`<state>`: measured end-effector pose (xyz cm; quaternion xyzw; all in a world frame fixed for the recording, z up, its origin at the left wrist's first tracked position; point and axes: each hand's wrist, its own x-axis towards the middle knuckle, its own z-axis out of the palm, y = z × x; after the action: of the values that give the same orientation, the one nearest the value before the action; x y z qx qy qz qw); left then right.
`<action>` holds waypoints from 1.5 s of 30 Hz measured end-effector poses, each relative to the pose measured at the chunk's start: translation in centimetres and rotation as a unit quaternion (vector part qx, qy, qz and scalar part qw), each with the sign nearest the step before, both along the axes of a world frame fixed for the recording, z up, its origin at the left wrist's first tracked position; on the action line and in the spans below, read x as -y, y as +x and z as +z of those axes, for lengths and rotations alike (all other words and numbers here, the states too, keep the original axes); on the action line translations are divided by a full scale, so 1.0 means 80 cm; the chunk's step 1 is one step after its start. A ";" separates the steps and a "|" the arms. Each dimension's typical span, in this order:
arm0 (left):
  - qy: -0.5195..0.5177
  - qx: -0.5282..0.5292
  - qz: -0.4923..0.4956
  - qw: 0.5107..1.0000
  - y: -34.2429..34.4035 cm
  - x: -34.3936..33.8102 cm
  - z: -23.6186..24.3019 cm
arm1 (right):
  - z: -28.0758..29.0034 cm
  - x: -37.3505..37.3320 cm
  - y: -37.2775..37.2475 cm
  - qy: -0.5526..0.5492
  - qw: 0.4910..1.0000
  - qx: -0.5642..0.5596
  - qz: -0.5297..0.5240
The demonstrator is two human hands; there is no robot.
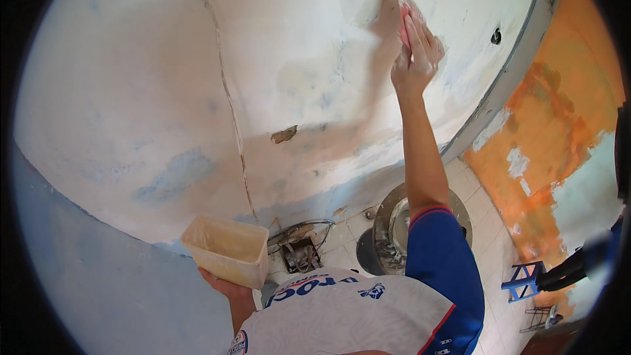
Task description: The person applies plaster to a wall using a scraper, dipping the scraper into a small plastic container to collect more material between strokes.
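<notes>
My right hand is raised to the pale, patchy wall, its fingers closed and whitened with a pasty smear. A thin pinkish-red piece shows between the fingers and the wall; its exact kind is hard to make out. Low on the left, my left hand supports a cream rectangular plastic tub from below and behind, so most of its fingers are hidden. The tub is tilted, with its mouth toward the wall and a light smear inside.
A crack with a cord-like line runs down the wall, beside a chipped hole. Below lie a dark box with cables and a round basin. At right, a person's leg is by a blue stool.
</notes>
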<state>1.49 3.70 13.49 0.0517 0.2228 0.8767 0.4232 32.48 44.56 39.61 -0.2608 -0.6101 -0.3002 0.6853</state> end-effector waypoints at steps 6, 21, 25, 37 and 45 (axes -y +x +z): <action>0.010 0.007 0.057 0.998 0.015 -0.008 0.018 | -0.054 0.030 -0.018 0.004 0.986 0.167 0.011; -0.031 -0.038 0.044 0.998 0.005 0.002 0.001 | -0.006 0.023 -0.014 0.032 0.990 -0.020 0.138; -0.012 0.007 0.027 1.000 0.004 0.012 -0.002 | 0.023 0.000 -0.006 0.076 0.997 0.009 -0.026; -0.035 -0.018 0.042 0.998 0.007 0.015 0.013 | 0.039 -0.001 -0.006 0.018 1.000 -0.019 0.006; -0.034 -0.041 0.035 0.998 0.003 0.012 0.009 | 0.004 0.032 -0.016 -0.001 0.998 0.050 0.034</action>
<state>1.76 2.72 14.22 0.0652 0.2707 0.8800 0.3847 31.17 42.00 39.89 -0.2253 -0.6523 -0.2887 0.6636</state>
